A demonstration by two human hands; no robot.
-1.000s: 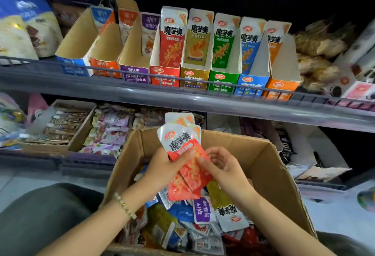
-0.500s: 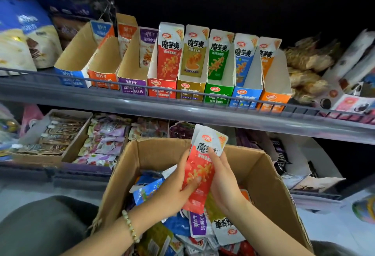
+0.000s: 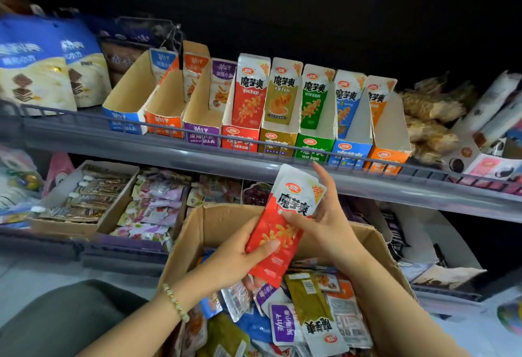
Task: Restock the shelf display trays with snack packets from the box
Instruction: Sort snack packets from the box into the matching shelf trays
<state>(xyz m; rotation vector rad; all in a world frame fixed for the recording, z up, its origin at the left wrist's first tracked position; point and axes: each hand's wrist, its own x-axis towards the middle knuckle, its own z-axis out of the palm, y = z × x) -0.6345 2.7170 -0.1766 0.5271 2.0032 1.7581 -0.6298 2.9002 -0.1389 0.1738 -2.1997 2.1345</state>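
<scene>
Overhead, the grey shelf (image 3: 169,146) runs across our view, a row of open-fronted cardboard trays standing on it behind a low wire rail. From the left we note a blue tray (image 3: 127,102), an orange tray (image 3: 165,108) and a purple tray (image 3: 202,113), each with only a packet or so at its back; then a red tray (image 3: 240,133), a mustard tray (image 3: 278,137), a green tray (image 3: 313,141), a second blue tray (image 3: 350,147) and a second orange tray (image 3: 388,141), packets upright in each.

Below and nearer, our cardboard box (image 3: 220,223) sits open, its far wall beneath the shelf edge. Loose snack packets (image 3: 308,311) of mixed colours lie jumbled in its bottom.

Above the box we hold a small stack of red packets (image 3: 282,229), tilted with the white top toward the shelf, just under the red and mustard trays but not touching them. Our left hand (image 3: 234,260) grips the lower end: thumb (image 3: 268,245) pressed flat on the printed face, the other fingers curled behind. Our right hand (image 3: 324,226) steadies the right edge, thumb lying across the front at mid-height, fingers behind; the index finger (image 3: 320,175) sticks up past the top corner. A bead bracelet (image 3: 175,301) circles the left wrist.
</scene>
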